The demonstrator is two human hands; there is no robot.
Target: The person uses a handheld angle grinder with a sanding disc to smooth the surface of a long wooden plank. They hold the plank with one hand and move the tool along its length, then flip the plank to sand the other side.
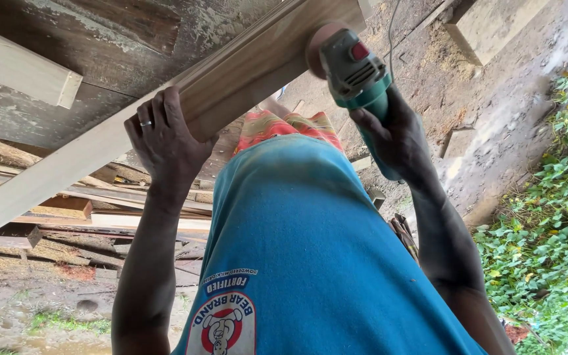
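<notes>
— While we look from the left edge, what do we meet first?

— We meet a short pale wood offcut (24,69) lying on the dark, worn bench top (119,39), and below it a heap of scrap boards (80,223) on the ground.

— And the long piece?

— We see the long pale plank (231,79) running slantwise from lower left to upper right across the bench. Our left hand (165,138), a ring on one finger, is closed over the plank's near edge, fingers wrapped on top, pressing it down.

— What sits in the middle?

— Our blue shirt (310,250) fills the centre, with a striped red cloth (284,125) just above it.

— Then the tool?

— We hold a green and grey angle grinder (356,72) in our right hand (396,138), fingers closed firmly round its body. Its sanding disc (317,46) touches the plank near the upper end. A thin cord (392,29) runs up from it.

— And farther right?

— We see bare dirt (494,112), a pale slab (494,23), and green leafy plants (547,217) along the edge.
</notes>
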